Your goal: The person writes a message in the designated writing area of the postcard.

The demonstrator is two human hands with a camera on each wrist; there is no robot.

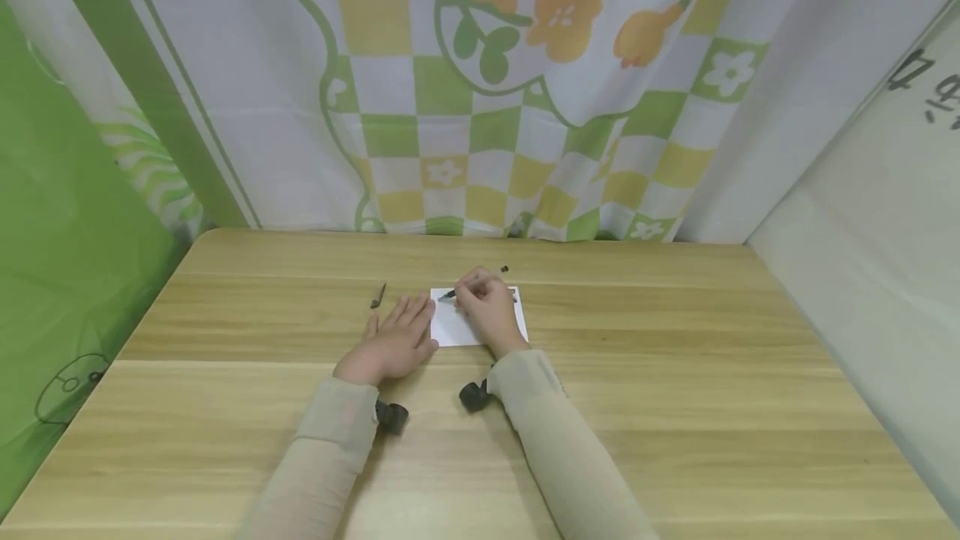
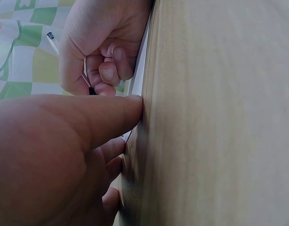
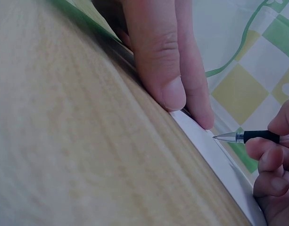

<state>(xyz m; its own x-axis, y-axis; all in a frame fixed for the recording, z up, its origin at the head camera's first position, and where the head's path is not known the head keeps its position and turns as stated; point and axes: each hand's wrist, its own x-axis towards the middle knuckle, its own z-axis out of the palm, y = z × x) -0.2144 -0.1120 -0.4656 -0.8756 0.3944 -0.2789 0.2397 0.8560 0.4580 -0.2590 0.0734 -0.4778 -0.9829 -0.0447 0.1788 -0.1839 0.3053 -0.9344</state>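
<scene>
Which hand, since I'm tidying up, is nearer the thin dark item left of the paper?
Left. The left hand lies beside the thin dark item; the right hand is farther, over the paper.

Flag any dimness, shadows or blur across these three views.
Head view: fairly even light, faint shadows beside the beige fabric sleeves on the pale wood-grain table; left wrist view: dim, darker shadow beside the bare left hand; right wrist view: slim black-gripped pen with clear tip reasonably sharp, table at far left blurred.
</scene>
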